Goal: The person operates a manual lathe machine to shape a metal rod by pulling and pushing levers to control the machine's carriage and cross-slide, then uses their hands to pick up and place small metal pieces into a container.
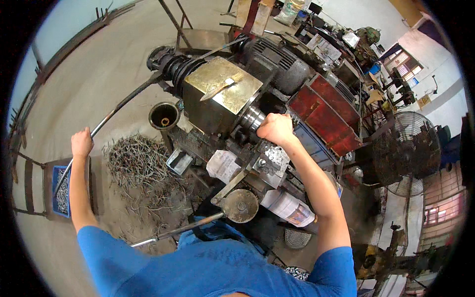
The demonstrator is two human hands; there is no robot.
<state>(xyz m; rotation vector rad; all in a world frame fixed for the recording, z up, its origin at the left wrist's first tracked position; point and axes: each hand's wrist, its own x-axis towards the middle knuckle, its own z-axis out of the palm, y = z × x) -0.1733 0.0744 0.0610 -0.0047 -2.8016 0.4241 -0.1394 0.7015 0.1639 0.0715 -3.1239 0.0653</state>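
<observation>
Taking the picture as a clock face, the left hand (pixel 82 143) is at 9 o'clock, its fingers wrapped round a long, slim, silver-and-dark metal bar (pixel 118 105). The bar slants from the black ribbed pulley assembly (pixel 178 69) at 11 o'clock down past the hand, its lower end over a blue rectangular plastic tray (pixel 54 203) of small silvery pieces.

The right hand (pixel 276 128) is just off centre toward 2 o'clock, at the end of the shiny silver cylindrical spindle (pixel 251 119). Its fingers are curled together; their tips are hidden, so I cannot tell what they pinch.

The spindle juts toward 4 o'clock from a dark, oily machine block with a flat brass-coloured top (pixel 222 72), on which lies a flat, pale-bristled brush (pixel 217 89). A grey finned motor (pixel 282 64) stands at 1 o'clock, and a scuffed red metal box (pixel 324 116) close by the right hand at 2.

A round dark metal pot (pixel 157 113) sits below the bar at 10 o'clock, and a tangled heap of thin metal strips (pixel 138 161) covers the floor between left forearm and machine. The right forearm passes beside a greasy square metal plate (pixel 277 158); a white cylindrical container (pixel 289 208) lies tilted at 5 o'clock. A black wire-cage fan (pixel 408 151) stands at 3.
</observation>
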